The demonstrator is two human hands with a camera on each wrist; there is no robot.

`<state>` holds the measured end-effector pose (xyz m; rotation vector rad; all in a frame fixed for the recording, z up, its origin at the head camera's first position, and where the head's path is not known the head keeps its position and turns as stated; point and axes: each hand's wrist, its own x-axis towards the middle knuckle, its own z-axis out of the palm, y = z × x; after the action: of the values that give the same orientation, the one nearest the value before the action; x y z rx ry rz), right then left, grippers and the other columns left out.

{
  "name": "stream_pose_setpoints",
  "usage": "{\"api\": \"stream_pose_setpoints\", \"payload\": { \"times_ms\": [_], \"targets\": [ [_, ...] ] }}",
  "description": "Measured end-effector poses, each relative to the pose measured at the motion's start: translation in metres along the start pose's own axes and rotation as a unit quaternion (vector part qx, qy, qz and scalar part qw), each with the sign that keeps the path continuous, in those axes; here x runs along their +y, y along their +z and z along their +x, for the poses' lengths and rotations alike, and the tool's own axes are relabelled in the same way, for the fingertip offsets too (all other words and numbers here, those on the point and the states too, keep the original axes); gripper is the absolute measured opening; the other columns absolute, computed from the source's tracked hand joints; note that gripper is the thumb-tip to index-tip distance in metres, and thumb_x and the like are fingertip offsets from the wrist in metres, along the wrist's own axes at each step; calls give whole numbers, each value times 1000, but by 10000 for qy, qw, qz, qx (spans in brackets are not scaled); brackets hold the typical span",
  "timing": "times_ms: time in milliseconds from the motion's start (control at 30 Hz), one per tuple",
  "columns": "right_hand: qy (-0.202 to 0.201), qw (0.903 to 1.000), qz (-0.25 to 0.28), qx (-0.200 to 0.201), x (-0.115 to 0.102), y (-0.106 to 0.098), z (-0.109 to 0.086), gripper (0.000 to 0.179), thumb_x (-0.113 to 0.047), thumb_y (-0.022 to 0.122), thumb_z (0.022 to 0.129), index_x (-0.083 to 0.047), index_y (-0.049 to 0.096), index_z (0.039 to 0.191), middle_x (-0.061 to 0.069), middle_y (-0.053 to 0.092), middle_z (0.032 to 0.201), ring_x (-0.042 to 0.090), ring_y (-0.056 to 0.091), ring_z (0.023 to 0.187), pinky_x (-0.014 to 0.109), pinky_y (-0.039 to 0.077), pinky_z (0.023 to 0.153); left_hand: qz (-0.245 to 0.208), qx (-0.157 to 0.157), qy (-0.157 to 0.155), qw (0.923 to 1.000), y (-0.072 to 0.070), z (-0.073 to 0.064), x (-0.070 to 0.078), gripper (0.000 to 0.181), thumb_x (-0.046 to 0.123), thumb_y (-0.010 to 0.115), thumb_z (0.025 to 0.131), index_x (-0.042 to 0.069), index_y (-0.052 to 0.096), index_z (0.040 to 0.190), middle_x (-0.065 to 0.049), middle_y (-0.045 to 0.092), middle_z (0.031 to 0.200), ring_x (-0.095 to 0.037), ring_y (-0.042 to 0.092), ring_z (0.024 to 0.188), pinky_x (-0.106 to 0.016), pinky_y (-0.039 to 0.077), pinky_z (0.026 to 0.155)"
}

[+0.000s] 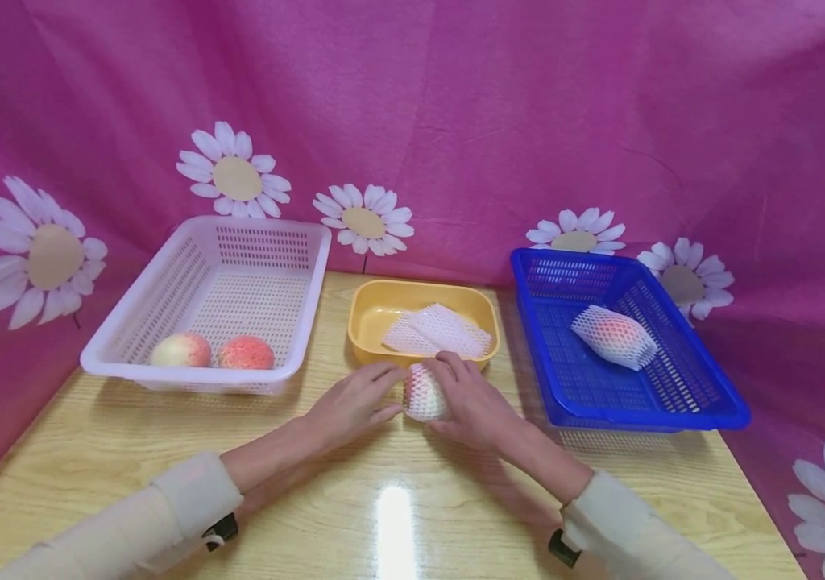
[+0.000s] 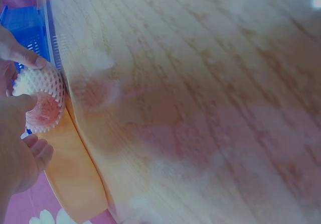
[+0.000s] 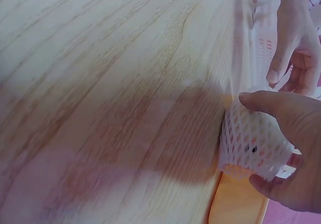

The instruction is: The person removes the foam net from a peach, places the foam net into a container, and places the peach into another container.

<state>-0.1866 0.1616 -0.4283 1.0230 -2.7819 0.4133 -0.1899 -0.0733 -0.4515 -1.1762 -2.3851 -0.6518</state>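
A red-and-cream peach [image 1: 424,395] in a white foam net sits low over the table, just in front of the yellow bin [image 1: 376,352]. My right hand [image 1: 476,409] grips it from the right, thumb and fingers around the net. On the other side my left hand [image 1: 354,405] has its thumb and fingers spread apart, with the fingertips right at the peach. In the left wrist view the peach's red end [image 2: 44,109] shows through the net's opening near the left thumb. Two flat foam nets [image 1: 449,330] lie in the yellow bin.
A white basket [image 1: 188,372] at the left holds two bare peaches [image 1: 246,353]. The blue basket [image 1: 644,419] at the right holds one netted peach [image 1: 614,337]. Behind them hangs a magenta cloth [image 1: 456,161] with daisies.
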Motion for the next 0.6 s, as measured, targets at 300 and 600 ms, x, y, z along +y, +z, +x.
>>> {"api": "stream_pose_setpoints", "payload": {
  "times_ms": [300, 600],
  "targets": [
    [-205, 9994, -182, 192, 0, 3, 2, 85, -29, 94, 65, -4, 48, 132, 15, 52, 126, 35, 53, 107, 45, 48, 91, -97, 24, -31, 9999, -4, 2, 2, 43, 16, 80, 86, 0, 63, 123, -12, 64, 117, -27, 63, 108, -37, 54, 92],
    [-338, 9984, -379, 229, -1, 2, 2, 86, -27, 92, 59, -3, 47, 128, 14, 54, 121, 32, 52, 105, 43, 44, 90, -183, 110, -150, 9997, -13, 6, 5, 47, 14, 81, 85, 1, 62, 126, -12, 64, 121, -27, 63, 111, -37, 55, 91]
  ]
}}
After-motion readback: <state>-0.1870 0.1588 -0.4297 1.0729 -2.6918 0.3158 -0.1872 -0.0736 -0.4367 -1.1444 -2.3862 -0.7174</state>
